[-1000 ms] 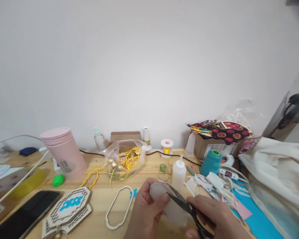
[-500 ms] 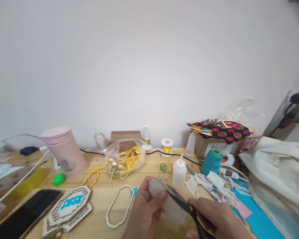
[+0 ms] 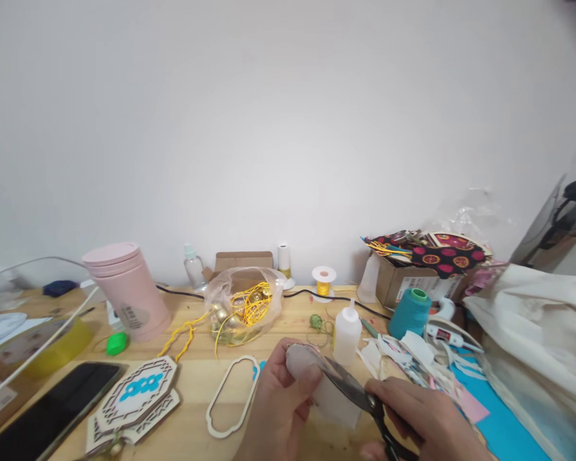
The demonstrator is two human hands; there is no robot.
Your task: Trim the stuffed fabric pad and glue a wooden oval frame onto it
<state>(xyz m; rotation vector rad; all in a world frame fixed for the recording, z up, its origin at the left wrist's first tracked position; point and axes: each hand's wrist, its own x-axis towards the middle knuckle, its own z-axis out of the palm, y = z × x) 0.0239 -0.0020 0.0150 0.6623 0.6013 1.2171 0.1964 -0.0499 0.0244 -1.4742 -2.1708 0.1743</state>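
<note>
My left hand pinches a piece of thin whitish sheer fabric between thumb and fingers, near the lower middle of the view. Dark-handled scissors are held in my right hand, their blades lying along the upper edge of the fabric, close to my left thumb. The blades look nearly closed. Left of my left hand, a white wooden oval frame lies on the table, with a small blue piece beside it. Just behind the scissors stands a white squeeze bottle.
A pink cup, a phone and patterned hexagonal pieces are at the left. Behind sit a bag of bells and yellow cord. Teal thread, a glue gun, fabric scraps and a box crowd the right.
The scissors' blades have come closer together on the fabric. The whole view has shifted slightly, so the table items appear a little further right.
</note>
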